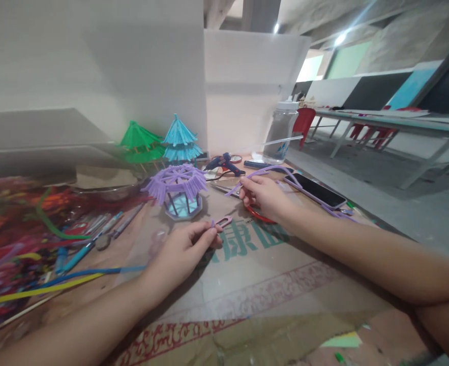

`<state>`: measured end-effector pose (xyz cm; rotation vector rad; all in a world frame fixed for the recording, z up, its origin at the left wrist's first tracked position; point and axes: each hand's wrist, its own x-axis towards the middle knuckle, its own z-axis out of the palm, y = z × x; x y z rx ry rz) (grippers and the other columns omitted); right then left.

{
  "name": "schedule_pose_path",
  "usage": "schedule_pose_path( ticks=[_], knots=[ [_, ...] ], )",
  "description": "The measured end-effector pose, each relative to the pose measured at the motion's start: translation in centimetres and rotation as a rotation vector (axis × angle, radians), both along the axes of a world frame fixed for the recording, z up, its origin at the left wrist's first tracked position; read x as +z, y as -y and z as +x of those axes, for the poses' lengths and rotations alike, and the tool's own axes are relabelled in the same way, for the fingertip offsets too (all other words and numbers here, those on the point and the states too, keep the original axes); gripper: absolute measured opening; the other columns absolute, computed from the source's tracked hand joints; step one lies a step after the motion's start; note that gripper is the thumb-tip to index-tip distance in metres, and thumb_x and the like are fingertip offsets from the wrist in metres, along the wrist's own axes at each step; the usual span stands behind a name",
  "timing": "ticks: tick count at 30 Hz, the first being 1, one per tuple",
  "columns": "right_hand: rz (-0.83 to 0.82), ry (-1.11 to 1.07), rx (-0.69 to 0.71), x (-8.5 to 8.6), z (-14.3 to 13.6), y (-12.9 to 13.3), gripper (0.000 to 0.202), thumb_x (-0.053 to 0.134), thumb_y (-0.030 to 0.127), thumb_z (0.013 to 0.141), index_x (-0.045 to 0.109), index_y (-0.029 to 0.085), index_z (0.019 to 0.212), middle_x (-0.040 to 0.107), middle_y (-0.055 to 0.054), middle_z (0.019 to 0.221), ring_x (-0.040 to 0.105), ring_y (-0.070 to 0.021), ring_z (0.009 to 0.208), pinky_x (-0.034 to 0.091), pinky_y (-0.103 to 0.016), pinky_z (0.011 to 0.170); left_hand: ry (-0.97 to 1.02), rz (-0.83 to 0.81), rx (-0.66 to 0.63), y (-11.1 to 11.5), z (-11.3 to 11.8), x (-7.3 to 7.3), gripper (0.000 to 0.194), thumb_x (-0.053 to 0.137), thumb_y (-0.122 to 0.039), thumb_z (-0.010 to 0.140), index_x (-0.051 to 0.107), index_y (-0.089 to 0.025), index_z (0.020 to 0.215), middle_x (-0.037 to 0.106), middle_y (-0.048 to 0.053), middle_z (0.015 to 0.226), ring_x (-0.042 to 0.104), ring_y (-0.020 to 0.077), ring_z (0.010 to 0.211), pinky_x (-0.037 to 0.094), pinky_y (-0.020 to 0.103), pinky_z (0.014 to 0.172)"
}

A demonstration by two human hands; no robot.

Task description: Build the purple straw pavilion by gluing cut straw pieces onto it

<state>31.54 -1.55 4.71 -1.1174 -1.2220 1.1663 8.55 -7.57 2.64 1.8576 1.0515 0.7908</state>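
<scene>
My left hand (193, 243) is closed in a pinch on a small pink tool (225, 221) with a looped end, and a bit of purple shows at the fingertips. In a pinch, my right hand (260, 195) holds a purple pipe cleaner (272, 169) that curves up and over to the right. Under that hand lie scissors with a red handle (258, 214), partly hidden. Just beyond my left hand stands a purple pavilion model (178, 188) on a pale blue base. Behind it are a green model roof (140, 141) and a light blue one (180, 140).
A glue gun (224, 163), a water bottle (281, 133) and a phone (316, 190) lie or stand toward the back and right. Blurred craft supplies (14, 223) and pens fill the left side. Paper scraps (342, 339) are at the near right.
</scene>
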Motion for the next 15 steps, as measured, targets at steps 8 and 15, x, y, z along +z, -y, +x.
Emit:
schedule_pose_path(
  ticks=[8,15],
  knots=[
    [0.219,0.187,0.043,0.2,-1.4,3.4,0.028,0.062,0.045,0.089,0.058,0.020,0.078,0.063,0.001,0.069,0.057,-0.0110,0.057,0.045,-0.025,0.055,0.114,-0.142,0.046,-0.6,0.2,0.4,0.028,0.061,-0.040,0.085,0.072,-0.016,0.076,0.071,0.004,0.070,0.059,0.0138,0.061,0.045,0.025,0.060],
    [0.372,0.469,0.122,-0.2,-3.0,5.7,0.020,0.058,0.037,0.092,0.061,0.020,0.082,0.065,0.000,0.069,0.062,-0.0149,0.065,0.048,-0.028,0.063,0.097,-0.138,0.020,-0.3,0.2,0.9,0.030,0.057,-0.040,0.088,0.072,-0.016,0.077,0.072,0.003,0.072,0.060,0.0128,0.062,0.045,0.023,0.059]
  ],
)
